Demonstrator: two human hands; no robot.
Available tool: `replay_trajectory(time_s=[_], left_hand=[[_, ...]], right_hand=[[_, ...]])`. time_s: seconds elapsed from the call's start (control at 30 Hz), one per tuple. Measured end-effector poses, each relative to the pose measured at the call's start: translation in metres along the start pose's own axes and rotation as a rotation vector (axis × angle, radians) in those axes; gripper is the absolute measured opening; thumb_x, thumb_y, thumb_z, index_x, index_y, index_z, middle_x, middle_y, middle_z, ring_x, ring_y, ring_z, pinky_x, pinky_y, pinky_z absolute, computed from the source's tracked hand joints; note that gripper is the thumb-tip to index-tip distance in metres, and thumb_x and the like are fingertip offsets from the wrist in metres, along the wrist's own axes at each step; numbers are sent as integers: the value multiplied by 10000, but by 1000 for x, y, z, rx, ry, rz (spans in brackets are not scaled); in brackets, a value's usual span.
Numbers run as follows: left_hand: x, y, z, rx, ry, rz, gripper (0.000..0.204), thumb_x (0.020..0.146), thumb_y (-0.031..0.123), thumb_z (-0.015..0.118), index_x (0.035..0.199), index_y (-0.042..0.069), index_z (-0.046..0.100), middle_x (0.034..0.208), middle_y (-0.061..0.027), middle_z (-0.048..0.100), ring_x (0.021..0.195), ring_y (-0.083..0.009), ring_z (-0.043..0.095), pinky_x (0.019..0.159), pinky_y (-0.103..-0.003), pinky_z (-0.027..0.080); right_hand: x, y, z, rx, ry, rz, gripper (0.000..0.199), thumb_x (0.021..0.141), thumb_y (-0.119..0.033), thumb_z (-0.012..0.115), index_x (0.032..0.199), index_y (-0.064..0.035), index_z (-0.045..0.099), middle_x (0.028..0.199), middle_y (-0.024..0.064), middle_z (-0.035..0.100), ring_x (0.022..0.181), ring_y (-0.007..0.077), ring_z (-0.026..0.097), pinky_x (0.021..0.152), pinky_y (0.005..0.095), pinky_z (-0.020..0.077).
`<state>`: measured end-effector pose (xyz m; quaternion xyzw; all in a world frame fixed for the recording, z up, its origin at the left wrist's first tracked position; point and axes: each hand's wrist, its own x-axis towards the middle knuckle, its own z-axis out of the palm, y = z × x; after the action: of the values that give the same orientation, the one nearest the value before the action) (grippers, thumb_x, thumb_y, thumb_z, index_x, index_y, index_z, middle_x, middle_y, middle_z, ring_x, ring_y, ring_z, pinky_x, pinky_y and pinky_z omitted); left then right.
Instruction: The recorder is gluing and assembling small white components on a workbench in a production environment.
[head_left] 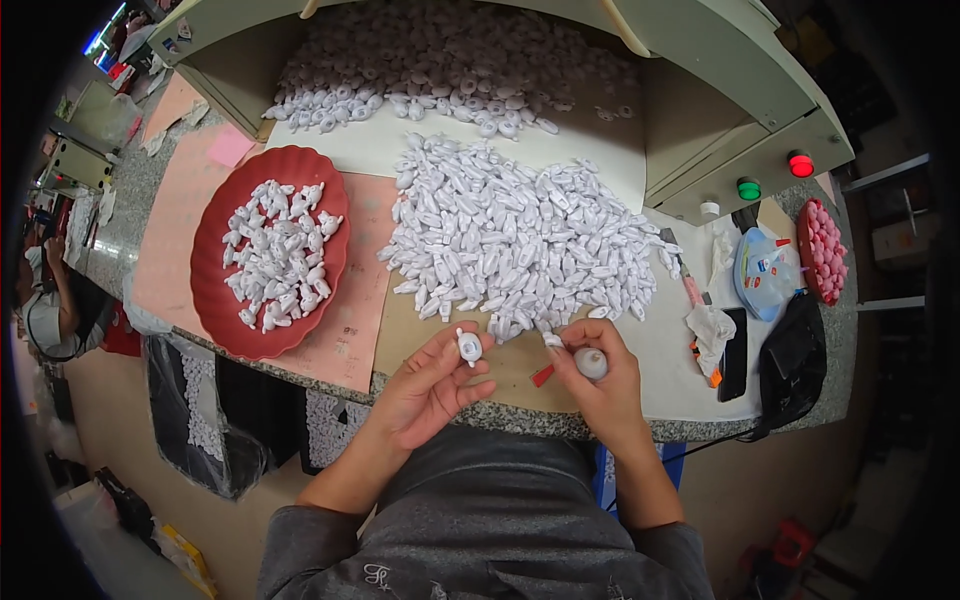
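Head view: our left hand pinches a white plastic piece, our right hand grips another white piece by the tabletop's near edge; red tray partly filled, big pile left.

Single head view, looking steeply down, close over worktable

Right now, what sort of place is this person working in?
Probably a small factory assembly bench: heaps of small white plastic parts, a red oval tray of sorted ones, and a cream machine housing with red and green buttons.

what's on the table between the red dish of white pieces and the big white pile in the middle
In the head view, only flat pink paper lies between the red dish and the big pile of white pieces; no loose pieces sit there.
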<state>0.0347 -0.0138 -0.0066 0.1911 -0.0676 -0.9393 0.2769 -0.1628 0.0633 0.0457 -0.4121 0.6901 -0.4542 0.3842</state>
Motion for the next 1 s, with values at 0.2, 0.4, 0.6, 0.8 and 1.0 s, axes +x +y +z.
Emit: replay_trajectory(time_s=[0.2,0.4,0.6,0.8,1.0], left_hand=[[2,-9,9,73,-19,-5,284,931,121,479,1206,56,507,1195,-123,548,996,-192,588,892,-377,498],[2,-16,13,230,10,58,271,910,89,513,1175,30,525,1192,-125,551,1044,-204,573,901,-367,493],[0,-20,9,621,71,245,218,869,52,574,1083,17,583,1107,-139,602,1004,-204,594,862,-341,504],[3,-15,17,797,73,243,218,864,22,571,1077,-17,588,1039,-150,631,952,-211,617,830,-328,516],[5,-8,9,805,54,72,246,861,9,566,1100,-42,588,977,-150,644,863,-213,644,777,-317,544]], right_hand=[[-7,-13,4,240,-73,-29,147,814,11,625,952,-1,573,878,45,606,792,78,555,707,211,444],[-6,-16,11,7,-127,-192,144,801,-19,660,933,-6,605,875,40,615,784,76,563,676,213,446],[-11,-15,10,-31,-126,-134,153,793,-40,672,935,-11,622,836,50,634,758,84,577,652,226,452],[-10,-15,-1,-50,-188,-55,134,798,-52,666,919,-5,630,823,70,650,745,103,593,656,239,463],[-11,-12,-3,-103,-227,-78,130,802,-53,656,921,-8,629,826,79,654,740,127,609,651,257,471]])
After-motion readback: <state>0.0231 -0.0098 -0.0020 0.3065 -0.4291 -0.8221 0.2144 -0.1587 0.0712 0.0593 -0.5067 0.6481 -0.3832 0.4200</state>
